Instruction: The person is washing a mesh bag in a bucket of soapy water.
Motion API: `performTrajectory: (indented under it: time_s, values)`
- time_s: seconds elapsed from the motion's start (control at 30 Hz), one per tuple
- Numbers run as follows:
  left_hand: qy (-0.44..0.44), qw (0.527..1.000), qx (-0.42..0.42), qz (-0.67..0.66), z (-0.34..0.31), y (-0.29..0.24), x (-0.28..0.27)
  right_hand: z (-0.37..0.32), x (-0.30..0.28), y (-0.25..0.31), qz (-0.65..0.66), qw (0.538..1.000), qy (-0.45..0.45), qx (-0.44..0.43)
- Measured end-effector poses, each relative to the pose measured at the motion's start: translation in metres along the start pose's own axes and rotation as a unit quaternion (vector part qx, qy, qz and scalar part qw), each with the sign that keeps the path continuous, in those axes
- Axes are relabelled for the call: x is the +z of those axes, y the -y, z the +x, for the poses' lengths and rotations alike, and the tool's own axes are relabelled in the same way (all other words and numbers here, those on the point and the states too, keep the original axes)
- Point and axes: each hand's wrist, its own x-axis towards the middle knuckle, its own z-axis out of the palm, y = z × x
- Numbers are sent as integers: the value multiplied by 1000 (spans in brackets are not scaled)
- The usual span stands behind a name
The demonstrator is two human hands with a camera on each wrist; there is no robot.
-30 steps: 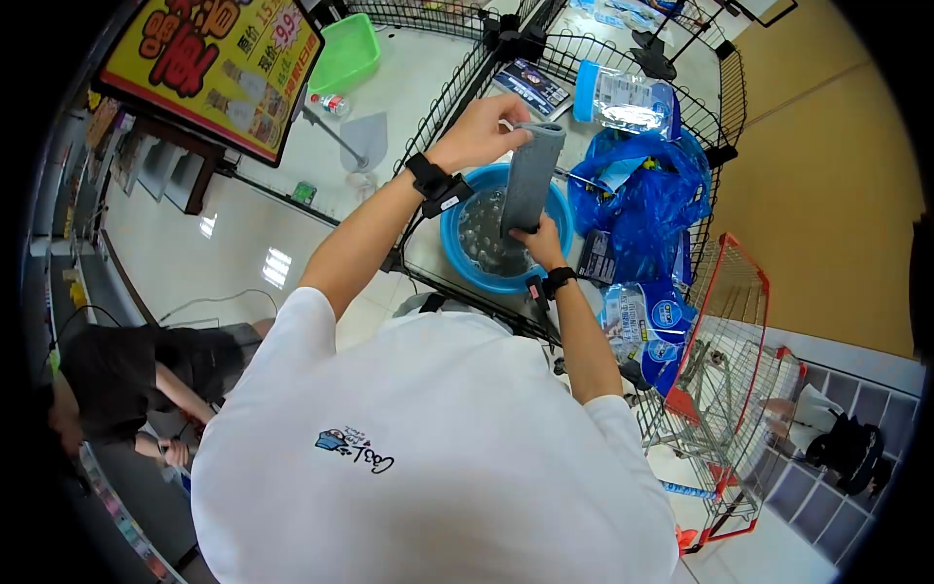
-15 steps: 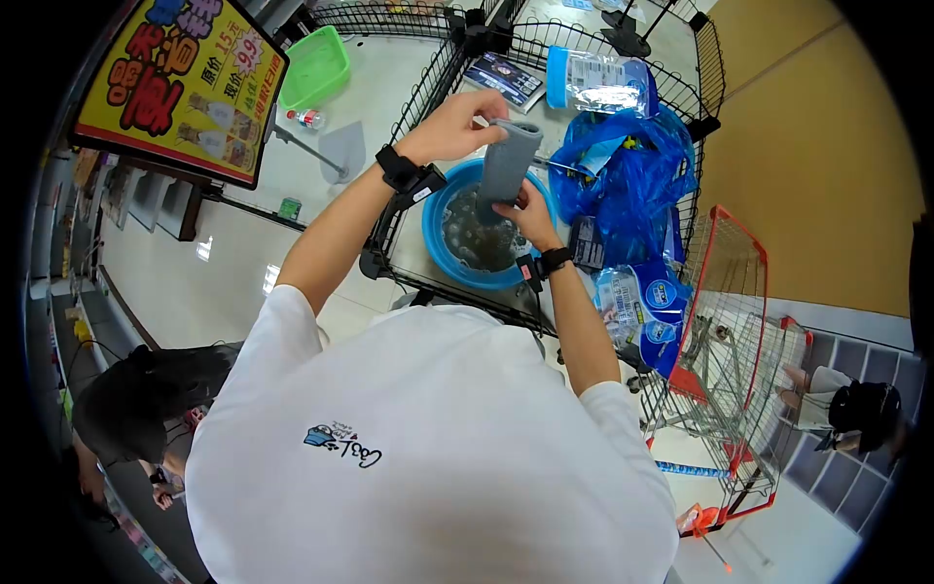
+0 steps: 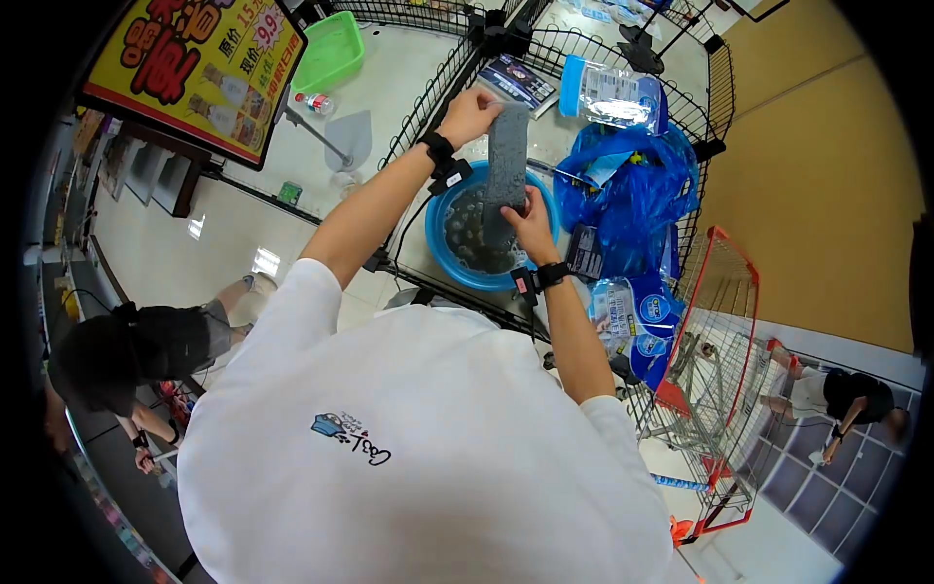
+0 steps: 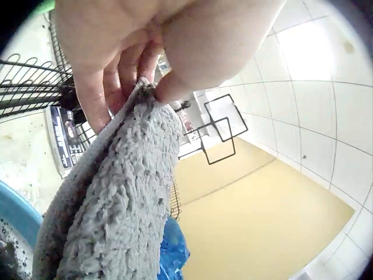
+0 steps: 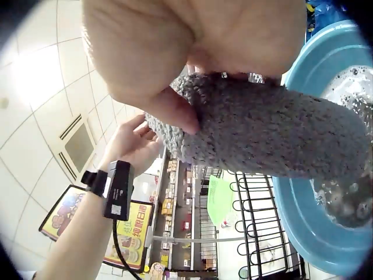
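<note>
A long grey mop pad (image 3: 508,156) with a shaggy looped face stands upright over a blue basin (image 3: 435,248) of murky, sudsy water (image 3: 465,229). At the pad's upper end my left hand (image 3: 470,119) pinches the edge between thumb and fingers. The left wrist view shows the pad (image 4: 125,192) folded lengthwise below that pinch. Lower down, my right hand (image 3: 533,229) grips the pad, thumb across its front. Seen from the right wrist, the pad's far end (image 5: 344,140) reaches over the basin.
A blue plastic bag (image 3: 632,204), a clear blue-lidded container (image 3: 608,92) and blue packages (image 3: 654,326) stand right of the basin. Black wire racks (image 3: 428,107) edge the table. A sign (image 3: 199,73) and a green tray (image 3: 331,54) are at left, a shopping cart (image 3: 720,360) at right.
The pad has turned so its shaggy face shows instead of its smooth folded side. My left hand has shifted to pinch its upper edge; my right hand keeps its grip.
</note>
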Motion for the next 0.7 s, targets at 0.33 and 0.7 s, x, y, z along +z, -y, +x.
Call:
performTrajectory:
  time_s: [0.33,0.7]
  values:
    - [62,970,-191,-138,-26,34,2,-13,-4,15,55,998,5,-14]
    - [196,960,141,143,-109,9,6,-3,-14,20,39,999,11,20]
